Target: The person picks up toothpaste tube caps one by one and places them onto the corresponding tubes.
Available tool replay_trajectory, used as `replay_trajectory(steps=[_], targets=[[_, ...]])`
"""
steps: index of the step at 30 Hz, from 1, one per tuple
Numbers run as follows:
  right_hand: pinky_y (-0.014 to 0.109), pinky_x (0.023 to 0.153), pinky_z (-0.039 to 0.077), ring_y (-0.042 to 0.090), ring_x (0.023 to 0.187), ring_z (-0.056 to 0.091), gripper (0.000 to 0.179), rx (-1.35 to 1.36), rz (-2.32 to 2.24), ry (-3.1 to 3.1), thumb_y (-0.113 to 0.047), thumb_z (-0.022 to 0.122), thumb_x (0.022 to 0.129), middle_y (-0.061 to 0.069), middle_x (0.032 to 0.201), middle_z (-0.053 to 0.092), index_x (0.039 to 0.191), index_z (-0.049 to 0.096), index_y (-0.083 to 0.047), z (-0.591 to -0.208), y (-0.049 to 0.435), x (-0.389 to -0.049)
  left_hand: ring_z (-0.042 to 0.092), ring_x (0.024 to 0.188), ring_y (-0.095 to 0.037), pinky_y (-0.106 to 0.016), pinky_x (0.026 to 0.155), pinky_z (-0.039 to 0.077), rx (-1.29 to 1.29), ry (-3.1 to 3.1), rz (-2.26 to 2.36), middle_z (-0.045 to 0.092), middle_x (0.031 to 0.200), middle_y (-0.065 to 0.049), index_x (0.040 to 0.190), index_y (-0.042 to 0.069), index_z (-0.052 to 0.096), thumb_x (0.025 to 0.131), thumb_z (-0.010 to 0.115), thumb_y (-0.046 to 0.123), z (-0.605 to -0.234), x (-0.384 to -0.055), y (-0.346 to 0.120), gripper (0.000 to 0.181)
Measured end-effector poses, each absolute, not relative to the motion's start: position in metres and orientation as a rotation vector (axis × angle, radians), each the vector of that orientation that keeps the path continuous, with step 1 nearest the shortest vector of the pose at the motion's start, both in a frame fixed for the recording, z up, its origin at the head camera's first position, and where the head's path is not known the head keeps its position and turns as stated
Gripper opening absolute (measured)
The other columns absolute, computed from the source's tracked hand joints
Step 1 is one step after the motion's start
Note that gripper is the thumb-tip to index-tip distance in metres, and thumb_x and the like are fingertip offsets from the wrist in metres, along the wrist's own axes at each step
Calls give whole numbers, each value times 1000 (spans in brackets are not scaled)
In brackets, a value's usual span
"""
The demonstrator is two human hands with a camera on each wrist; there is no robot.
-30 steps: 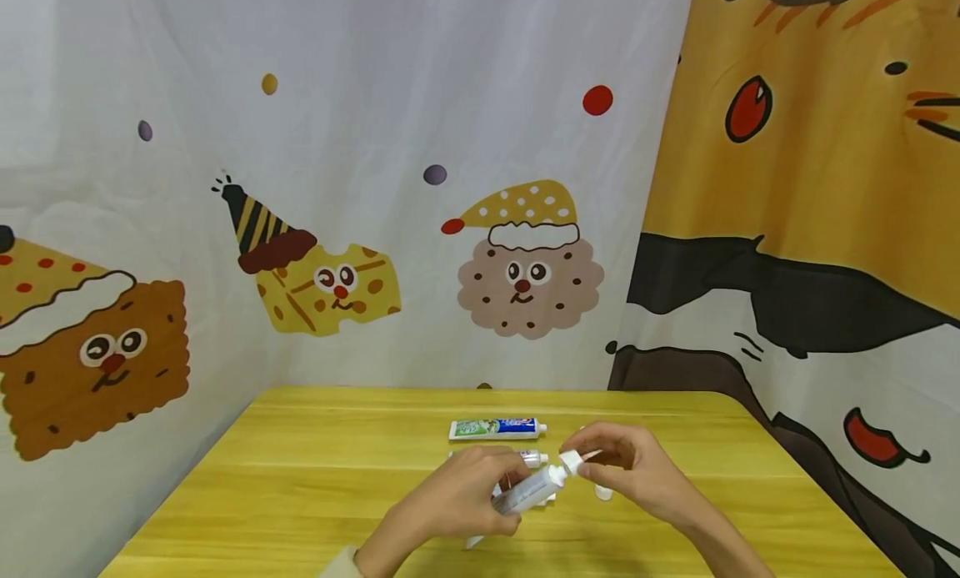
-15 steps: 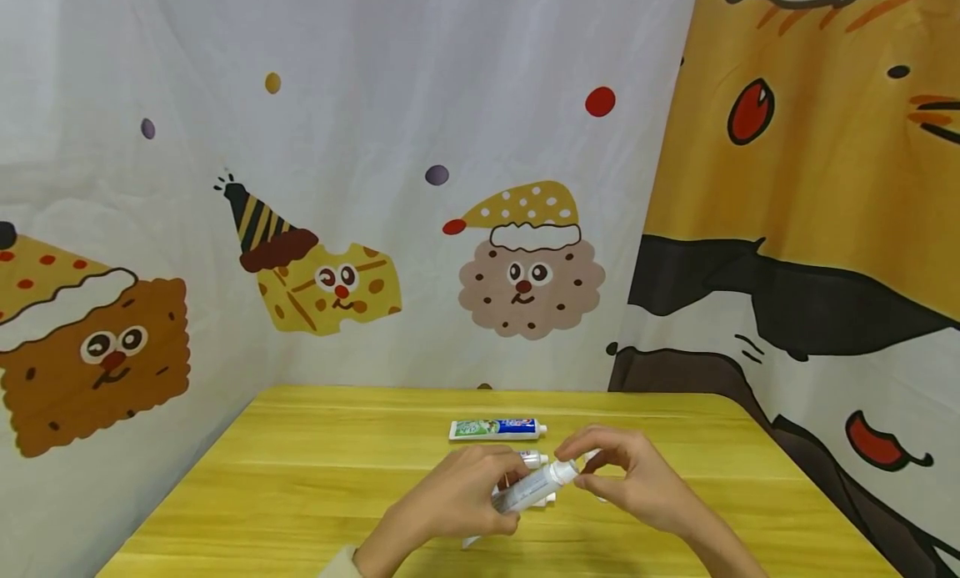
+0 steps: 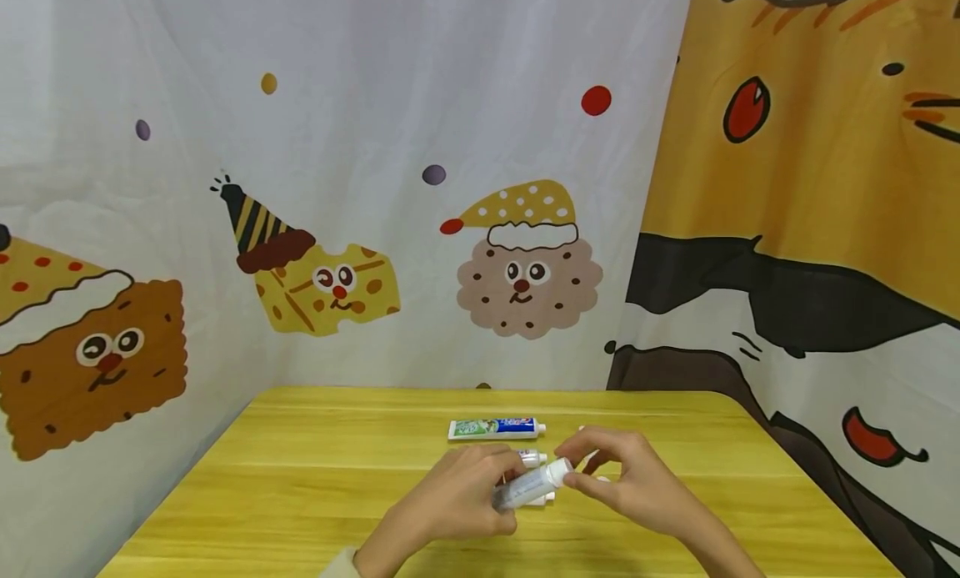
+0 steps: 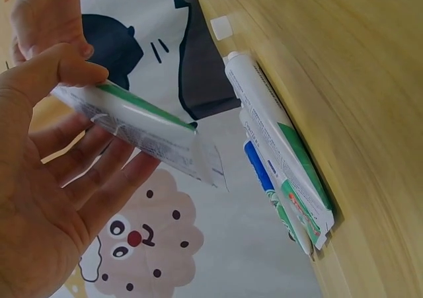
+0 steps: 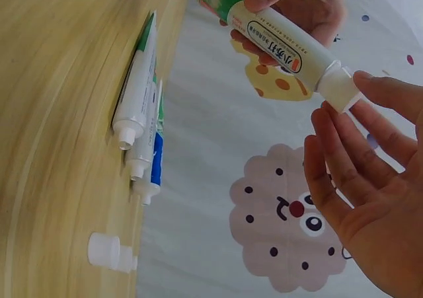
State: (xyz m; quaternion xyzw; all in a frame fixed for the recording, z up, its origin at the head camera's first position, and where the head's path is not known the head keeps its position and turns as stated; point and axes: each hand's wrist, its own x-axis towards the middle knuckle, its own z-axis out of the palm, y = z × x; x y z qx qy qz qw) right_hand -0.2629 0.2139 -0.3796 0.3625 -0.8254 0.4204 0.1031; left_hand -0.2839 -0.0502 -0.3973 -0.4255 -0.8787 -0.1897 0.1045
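My left hand [image 3: 465, 493] grips a white and green toothpaste tube [image 5: 281, 43] above the table, its cap end angled up toward the right. A white cap [image 5: 339, 90] sits over the tube's nozzle end. Thumb and fingertips of my right hand [image 3: 637, 488] pinch that cap, as the right wrist view shows. Under and behind the hands lie three more toothpaste tubes without caps: a blue and green tube [image 3: 495, 429] at the back, a middle tube [image 5: 140, 154] and a white and green tube [image 5: 132, 106] nearest me. In the head view the left hand partly hides the nearer two.
White caps stand on the wooden table [image 3: 315, 469] to the right of the tubes: a near cap [image 5: 104, 250] and others behind it, mostly hidden by my right hand in the head view. A cartoon-print curtain [image 3: 360, 144] hangs right behind the table.
The cap, held apart from the nozzle and tilted a second ago, moved left onto the tube's end. My right fingers have shifted slightly around it; the left hand has barely moved.
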Motion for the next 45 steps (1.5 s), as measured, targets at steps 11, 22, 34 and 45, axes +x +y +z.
replay_trajectory(steps=[11, 22, 34, 45], targets=[[27, 69, 58, 2, 79, 66, 6, 982, 1165, -2471, -24, 68, 100, -11, 93, 75, 100, 74, -26, -375, 209, -259, 49, 66, 7, -13, 56, 39, -1240, -2591, -602, 62, 83, 22, 99, 27, 68, 72, 81, 23, -398, -282, -50, 30], [24, 49, 48, -1, 56, 53, 16, 889, 1131, -2517, -27, 64, 103, -12, 69, 65, 88, 68, -29, -379, 208, -259, 48, 66, 8, -11, 56, 38, -1247, -2554, -581, 62, 83, 22, 99, 27, 69, 72, 81, 23, -399, -281, -50, 30], [25, 62, 54, 3, 72, 62, 23, 873, 1103, -2471, -24, 74, 95, -11, 97, 71, 118, 67, -27, -375, 205, -254, 50, 66, 9, -10, 58, 40, -1268, -2579, -615, 63, 81, 23, 100, 27, 70, 73, 81, 24, -398, -283, -52, 30], [25, 63, 57, 0, 75, 61, 30, 1058, 1050, -2410, -16, 81, 89, -12, 96, 68, 113, 67, -27, -377, 208, -257, 50, 66, 9, -12, 58, 41, -1267, -2594, -647, 65, 82, 20, 101, 26, 71, 74, 81, 22, -394, -283, -52, 29]])
